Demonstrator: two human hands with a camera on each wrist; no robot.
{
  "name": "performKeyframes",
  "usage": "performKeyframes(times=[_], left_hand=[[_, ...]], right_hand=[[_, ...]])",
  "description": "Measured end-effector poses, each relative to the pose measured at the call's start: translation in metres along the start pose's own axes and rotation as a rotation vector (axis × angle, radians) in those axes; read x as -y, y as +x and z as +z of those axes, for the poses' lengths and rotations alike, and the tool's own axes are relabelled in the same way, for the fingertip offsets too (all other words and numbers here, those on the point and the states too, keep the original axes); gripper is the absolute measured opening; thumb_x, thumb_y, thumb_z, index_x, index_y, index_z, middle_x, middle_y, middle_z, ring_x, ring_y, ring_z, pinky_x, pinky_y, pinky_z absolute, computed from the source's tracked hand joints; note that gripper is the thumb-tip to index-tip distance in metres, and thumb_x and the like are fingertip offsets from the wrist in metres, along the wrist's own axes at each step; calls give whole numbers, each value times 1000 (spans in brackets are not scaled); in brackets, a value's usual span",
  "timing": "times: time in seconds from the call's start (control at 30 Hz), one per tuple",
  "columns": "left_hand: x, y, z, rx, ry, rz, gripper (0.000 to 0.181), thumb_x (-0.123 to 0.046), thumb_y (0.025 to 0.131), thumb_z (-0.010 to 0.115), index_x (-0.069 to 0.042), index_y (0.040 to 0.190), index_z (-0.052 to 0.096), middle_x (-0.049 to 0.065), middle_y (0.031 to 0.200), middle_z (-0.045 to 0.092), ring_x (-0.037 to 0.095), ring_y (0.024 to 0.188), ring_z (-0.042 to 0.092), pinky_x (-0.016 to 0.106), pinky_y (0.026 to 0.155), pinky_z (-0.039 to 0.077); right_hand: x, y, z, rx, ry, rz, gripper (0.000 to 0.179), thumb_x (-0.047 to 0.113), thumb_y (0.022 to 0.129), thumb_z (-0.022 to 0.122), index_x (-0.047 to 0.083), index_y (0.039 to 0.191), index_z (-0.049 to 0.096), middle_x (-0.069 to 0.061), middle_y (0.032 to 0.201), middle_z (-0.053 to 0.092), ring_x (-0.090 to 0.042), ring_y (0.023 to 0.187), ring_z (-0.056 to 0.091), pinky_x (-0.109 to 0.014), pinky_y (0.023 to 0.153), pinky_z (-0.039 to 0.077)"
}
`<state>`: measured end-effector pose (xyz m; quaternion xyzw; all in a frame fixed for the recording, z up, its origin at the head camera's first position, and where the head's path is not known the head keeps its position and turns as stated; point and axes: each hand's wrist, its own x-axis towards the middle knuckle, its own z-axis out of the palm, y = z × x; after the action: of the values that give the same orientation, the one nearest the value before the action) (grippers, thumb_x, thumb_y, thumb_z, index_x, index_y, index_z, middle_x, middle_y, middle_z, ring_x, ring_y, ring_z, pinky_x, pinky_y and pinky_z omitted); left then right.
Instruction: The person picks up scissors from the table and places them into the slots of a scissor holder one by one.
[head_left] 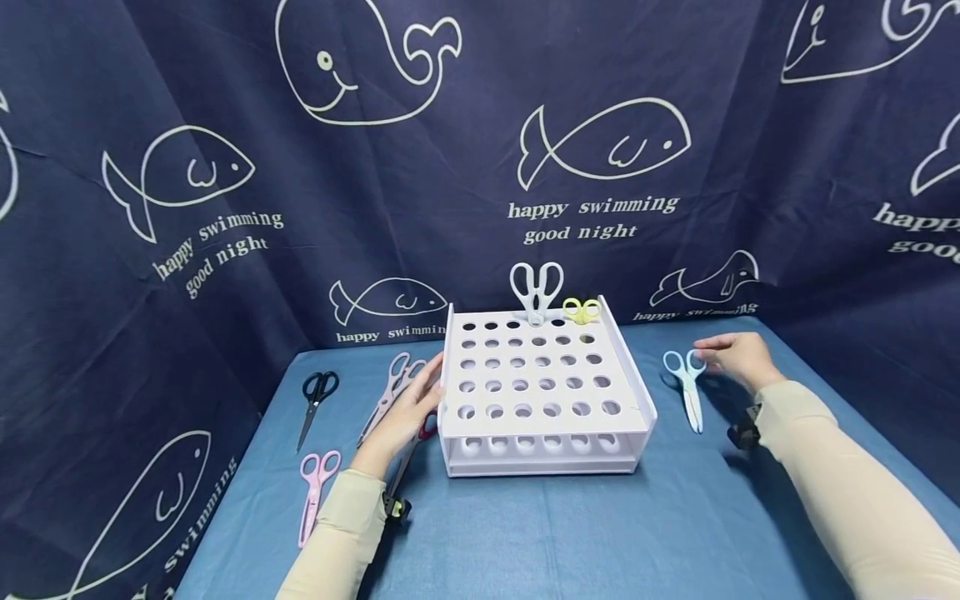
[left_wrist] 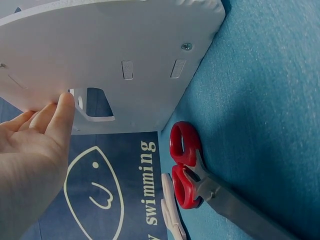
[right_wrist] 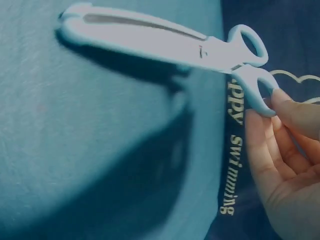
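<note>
R hand (head_left: 738,358) pinches blue scissors (head_left: 691,398) by one loop (right_wrist: 251,92), right of frame, & L hand (head_left: 405,417) rests extended fingers (left_wrist: 61,115) on rack (head_left: 531,373), ctr; w/ only that loop gripped, scissors could pivot or slip, & excess L-hand push could shift rack.

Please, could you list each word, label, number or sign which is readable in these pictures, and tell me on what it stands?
"happy swimming": on the curtain, repeated; some copies are cut off or partly hidden.
"good night": on the curtain, below some "happy swimming" lines.
Blue scissors: dark mark near the pivot, too blurred to read.
Rack: no readable text.
</note>
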<state>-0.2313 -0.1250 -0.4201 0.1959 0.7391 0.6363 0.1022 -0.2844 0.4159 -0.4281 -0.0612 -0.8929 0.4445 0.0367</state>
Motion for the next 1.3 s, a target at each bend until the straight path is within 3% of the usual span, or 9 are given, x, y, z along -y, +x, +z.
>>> performKeyframes(times=[0.1,0.2,0.47,0.6,0.83,1.07,1.3], left_hand=[[0,0,0,6,1,3,59,-22,105,41,-16,156,15,8,163,15,27,149,20,47,119,23],[0,0,0,8,3,2,59,-22,105,42,-16,156,14,9,163,14,28,149,19,46,119,22],[0,1,-2,9,13,20,59,-21,105,42,-15,156,14,9,163,14,29,149,19,47,119,22],[-1,1,-1,11,23,15,59,-22,105,41,-16,157,14,8,163,13,28,149,18,47,119,23],[-1,0,0,5,21,8,58,-21,105,41,-16,156,15,8,163,14,28,149,19,47,119,23],[-1,-1,0,3,16,-3,58,-22,105,41,-17,156,15,7,163,14,28,149,18,47,119,23],[-2,-1,-1,4,7,-9,59,-23,105,42,-17,157,15,7,163,14,28,148,20,46,119,23]], right_hand=[[5,0,-6,45,104,28,47,13,87,72,-12,124,59,18,81,70,1,73,67,-32,76,60],[11,-1,-12,79,179,42,46,14,86,74,-9,124,61,24,78,68,4,76,66,-31,79,60],[24,-4,-18,82,273,9,21,4,87,70,4,108,73,21,78,69,5,77,66,-26,73,60],[25,-7,-20,79,319,0,25,1,87,69,-1,112,71,20,79,70,4,78,66,-25,73,60],[32,-12,-24,57,418,-32,20,2,86,71,11,102,77,18,83,71,1,75,68,-26,74,60],[44,-15,-23,49,378,-73,25,6,83,74,0,108,74,18,83,71,0,73,68,-23,70,60],[63,-16,-25,35,370,-114,23,-1,86,69,-4,109,71,18,82,71,1,74,69,-21,70,59]])
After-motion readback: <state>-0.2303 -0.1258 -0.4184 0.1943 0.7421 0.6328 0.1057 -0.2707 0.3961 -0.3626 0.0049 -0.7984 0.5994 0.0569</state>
